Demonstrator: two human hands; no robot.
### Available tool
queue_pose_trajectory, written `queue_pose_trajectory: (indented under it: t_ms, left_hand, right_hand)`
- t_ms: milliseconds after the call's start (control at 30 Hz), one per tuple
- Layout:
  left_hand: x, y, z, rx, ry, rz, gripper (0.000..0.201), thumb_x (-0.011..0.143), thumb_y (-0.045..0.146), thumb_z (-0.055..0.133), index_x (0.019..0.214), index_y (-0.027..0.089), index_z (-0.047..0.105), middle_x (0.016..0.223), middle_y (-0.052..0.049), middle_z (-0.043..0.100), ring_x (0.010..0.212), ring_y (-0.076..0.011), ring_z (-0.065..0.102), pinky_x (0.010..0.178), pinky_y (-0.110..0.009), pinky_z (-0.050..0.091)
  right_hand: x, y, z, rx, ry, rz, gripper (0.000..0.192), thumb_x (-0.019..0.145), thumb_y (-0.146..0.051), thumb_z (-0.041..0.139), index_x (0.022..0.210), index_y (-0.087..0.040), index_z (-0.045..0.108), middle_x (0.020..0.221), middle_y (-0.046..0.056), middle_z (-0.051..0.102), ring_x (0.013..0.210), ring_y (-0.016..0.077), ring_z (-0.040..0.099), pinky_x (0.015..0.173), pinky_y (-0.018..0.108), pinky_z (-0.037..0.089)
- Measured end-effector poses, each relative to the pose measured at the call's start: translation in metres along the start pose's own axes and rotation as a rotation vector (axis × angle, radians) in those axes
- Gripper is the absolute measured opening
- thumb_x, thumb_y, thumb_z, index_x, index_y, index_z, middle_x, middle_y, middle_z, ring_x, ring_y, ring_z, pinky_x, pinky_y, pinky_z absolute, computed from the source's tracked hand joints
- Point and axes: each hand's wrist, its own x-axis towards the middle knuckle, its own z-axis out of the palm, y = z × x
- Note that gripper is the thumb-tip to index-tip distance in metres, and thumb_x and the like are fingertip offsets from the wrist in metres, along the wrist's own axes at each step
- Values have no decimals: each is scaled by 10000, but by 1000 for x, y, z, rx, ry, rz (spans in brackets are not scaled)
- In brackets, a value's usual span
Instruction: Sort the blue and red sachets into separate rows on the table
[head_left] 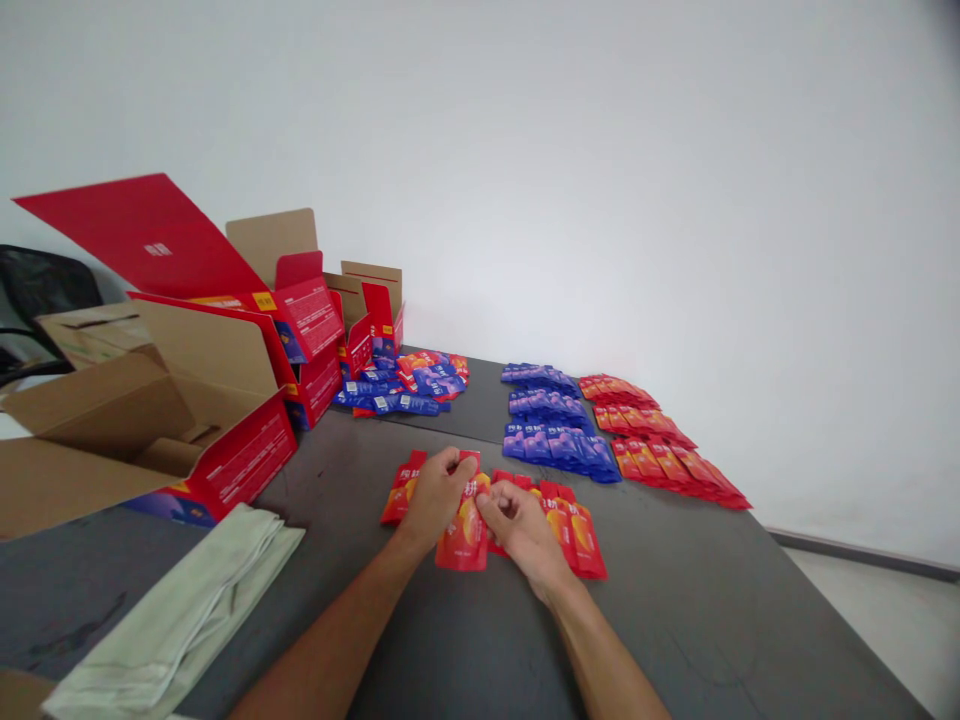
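My left hand (435, 492) and my right hand (521, 528) meet over a small row of red sachets (577, 535) lying on the dark grey table (675, 620). Both hands pinch one red sachet (463, 535) between them, its lower end hanging toward me. More red sachets poke out to the left of my left hand and to the right of my right hand. Part of the row is hidden under my hands.
Neat rows of blue sachets (551, 425) and red sachets (664, 440) lie further back right. A loose mixed heap of sachets (409, 385) sits by open red cardboard boxes (217, 400) at left. Folded pale green cloth (187, 610) lies near left. A white wall stands behind.
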Motion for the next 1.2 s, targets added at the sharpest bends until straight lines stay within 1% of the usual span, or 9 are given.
queue_pose_trajectory:
  t_ms: [167, 300, 367, 467, 567, 867, 1033, 1133, 1200]
  left_hand:
    - [3, -5, -4, -144, 82, -58, 305, 804, 460, 556, 678, 196, 469, 588, 69, 447, 518, -81, 412, 488, -200, 314]
    - [5, -4, -4, -168, 30, -67, 371, 816, 532, 546, 724, 173, 552, 638, 41, 529, 559, -90, 471, 510, -201, 353]
    - [4, -2, -5, -128, -54, -125, 400, 789, 558, 570, 735, 162, 593, 651, 24, 571, 562, -100, 504, 511, -208, 371]
    - [0, 0, -5, -75, -344, -256, 366, 711, 516, 662, 748, 153, 644, 654, 2, 624, 541, -119, 556, 521, -229, 426]
    - [-4, 1, -4, -98, -507, -254, 301, 663, 420, 715, 765, 140, 671, 654, -19, 660, 544, -128, 587, 569, -253, 477]
    - [-1, -4, -1, -154, -386, -205, 235, 675, 323, 716, 798, 128, 672, 649, -24, 664, 515, -116, 578, 534, -241, 472]
    - [6, -19, 1, -194, -134, -208, 323, 711, 221, 660, 1022, 167, 590, 811, -26, 682, 653, -134, 641, 600, -240, 494]
    - [8, -31, -1, -96, -88, -293, 480, 702, 167, 652, 1156, 187, 499, 779, -3, 666, 623, -131, 630, 568, -232, 478]
    - [8, -37, -2, -12, -132, -318, 501, 704, 141, 641, 1173, 199, 477, 757, 15, 654, 606, -123, 619, 543, -216, 454]
  right_hand:
    - [-4, 0, 5, -61, -93, -1, 373, 770, -499, 674, 611, -189, 539, 545, -54, 469, 502, 88, 351, 483, 216, 251]
    - [-1, 2, 1, 14, -74, 35, 343, 784, -504, 655, 675, -186, 586, 610, -33, 550, 532, 102, 426, 516, 222, 312]
    - [2, 2, -3, 59, -12, 54, 353, 780, -539, 646, 728, -191, 617, 659, -13, 604, 563, 127, 490, 542, 237, 364]
    - [4, 2, -9, 130, 93, 56, 398, 778, -598, 626, 761, -201, 623, 663, 2, 628, 576, 157, 543, 543, 256, 402]
    - [5, 1, -12, 186, 107, 27, 408, 793, -611, 611, 809, -204, 621, 656, 8, 633, 564, 162, 556, 528, 260, 407]
    - [6, 7, -14, 96, 140, 46, 296, 741, -469, 714, 783, -197, 604, 610, -15, 614, 529, 128, 518, 520, 241, 377]
    - [6, 5, -21, 30, 38, 150, 270, 776, -472, 645, 860, -216, 624, 585, -25, 623, 466, 134, 513, 470, 245, 349]
    - [12, 10, -41, -194, 171, 81, 264, 832, -441, 559, 944, -214, 632, 688, 13, 681, 605, 184, 614, 575, 294, 448]
    - [14, 16, -57, -460, 290, -20, 234, 840, -347, 535, 995, -210, 644, 862, 54, 714, 785, 211, 647, 750, 347, 482]
